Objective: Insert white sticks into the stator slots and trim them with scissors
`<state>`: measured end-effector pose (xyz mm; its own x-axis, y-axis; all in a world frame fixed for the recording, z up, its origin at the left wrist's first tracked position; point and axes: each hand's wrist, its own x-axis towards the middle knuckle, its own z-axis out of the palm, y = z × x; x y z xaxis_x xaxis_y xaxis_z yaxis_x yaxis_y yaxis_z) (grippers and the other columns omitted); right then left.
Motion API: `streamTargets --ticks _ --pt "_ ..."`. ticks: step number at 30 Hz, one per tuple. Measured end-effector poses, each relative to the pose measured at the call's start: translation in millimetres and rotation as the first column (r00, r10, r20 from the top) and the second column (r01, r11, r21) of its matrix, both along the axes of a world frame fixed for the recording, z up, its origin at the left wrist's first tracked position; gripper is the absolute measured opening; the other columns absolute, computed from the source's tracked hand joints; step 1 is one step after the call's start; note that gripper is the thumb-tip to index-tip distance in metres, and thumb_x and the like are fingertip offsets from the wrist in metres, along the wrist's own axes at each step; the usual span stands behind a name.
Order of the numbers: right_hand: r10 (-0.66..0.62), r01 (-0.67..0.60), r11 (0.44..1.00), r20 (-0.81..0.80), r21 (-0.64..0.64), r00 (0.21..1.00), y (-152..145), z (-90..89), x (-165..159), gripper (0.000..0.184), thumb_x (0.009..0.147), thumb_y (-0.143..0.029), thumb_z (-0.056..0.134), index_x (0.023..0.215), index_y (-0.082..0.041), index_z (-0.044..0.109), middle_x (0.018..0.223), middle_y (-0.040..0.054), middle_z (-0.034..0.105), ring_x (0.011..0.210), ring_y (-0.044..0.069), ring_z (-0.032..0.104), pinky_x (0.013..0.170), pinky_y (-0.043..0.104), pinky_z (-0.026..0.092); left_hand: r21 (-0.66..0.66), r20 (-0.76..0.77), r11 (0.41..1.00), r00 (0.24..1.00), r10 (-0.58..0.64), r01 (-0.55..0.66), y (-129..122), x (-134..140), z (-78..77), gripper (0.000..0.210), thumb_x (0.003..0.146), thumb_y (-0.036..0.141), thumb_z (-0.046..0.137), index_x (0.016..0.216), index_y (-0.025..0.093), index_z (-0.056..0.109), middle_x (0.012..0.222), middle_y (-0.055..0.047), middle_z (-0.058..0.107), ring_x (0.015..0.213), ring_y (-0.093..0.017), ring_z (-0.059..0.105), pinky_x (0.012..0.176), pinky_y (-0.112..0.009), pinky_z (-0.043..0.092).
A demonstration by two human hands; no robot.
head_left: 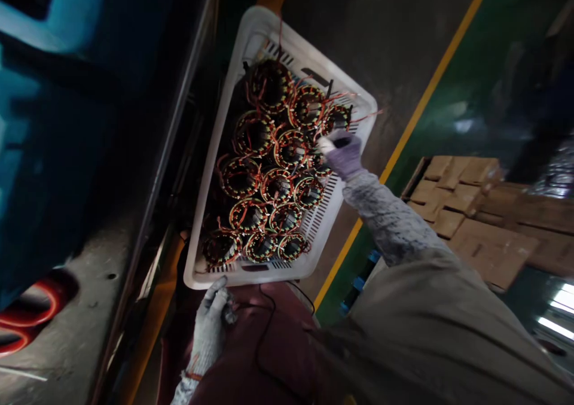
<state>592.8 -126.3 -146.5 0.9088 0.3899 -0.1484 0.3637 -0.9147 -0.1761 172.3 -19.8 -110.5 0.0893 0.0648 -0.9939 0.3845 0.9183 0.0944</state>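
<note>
A white plastic basket (pixel 213 148) holds rows of wound motor stators (pixel 277 186), ring-shaped, with copper-red windings, yellow-green edging and loose lead wires. My right hand (pixel 343 152), in a purple and white glove, reaches over the basket's right side. Its fingers are curled at the rim of a stator (pixel 321 164) that the glove partly covers; the fingertips are blurred. In a pale knitted glove with greyed fingertips, my left hand (pixel 211 316) is beside the basket's near edge, fingers bent inward and nothing visible in them.
Left of the basket runs a metal bench edge (pixel 168 136), with red rings (pixel 33 309) on its grey surface. Blue machinery (pixel 58 124) stands beyond. Flattened cardboard boxes (pixel 488 243) lie at right, past a yellow floor line (pixel 417 118). A dark cable (pixel 264 339) hangs before my body.
</note>
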Motion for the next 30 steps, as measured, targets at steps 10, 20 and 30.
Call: streamTargets --ticks 10,20,30 --pt "-0.087 0.089 0.982 0.021 -0.168 0.996 -54.3 -19.2 8.0 0.015 0.072 -0.032 0.058 0.064 -0.019 0.059 0.062 0.0037 0.063 0.064 0.02 0.059 0.068 0.035 0.046 -0.037 0.01 0.997 0.998 -0.061 0.061 -5.9 16.8 0.6 0.074 0.047 0.047 0.083 0.108 0.017 0.053 0.054 0.008 0.051 0.042 -0.004 0.037 0.04 -0.016 0.031" --pt "-0.182 0.178 0.983 0.084 0.054 0.98 -45.7 15.1 32.4 0.019 0.081 -0.03 0.05 0.07 -0.017 0.059 0.073 0.0085 0.067 0.069 0.016 0.058 0.067 0.028 0.044 -0.022 -0.041 0.999 0.998 -0.044 0.043 -8.1 18.3 0.2 0.073 0.047 0.045 0.083 0.109 0.017 0.056 0.056 0.008 0.052 0.042 -0.004 0.036 0.04 -0.017 0.032" --pt "-0.145 0.16 0.945 0.073 -0.287 0.987 -18.5 -14.9 91.3 0.02 0.083 -0.031 0.056 0.086 -0.013 0.065 0.088 0.0104 0.07 0.075 0.015 0.055 0.072 0.032 0.037 0.016 -0.065 0.999 0.997 -0.047 0.048 -14.5 15.8 -11.6 0.073 0.049 0.049 0.081 0.11 0.016 0.059 0.057 0.007 0.053 0.044 -0.005 0.041 0.042 -0.017 0.033"
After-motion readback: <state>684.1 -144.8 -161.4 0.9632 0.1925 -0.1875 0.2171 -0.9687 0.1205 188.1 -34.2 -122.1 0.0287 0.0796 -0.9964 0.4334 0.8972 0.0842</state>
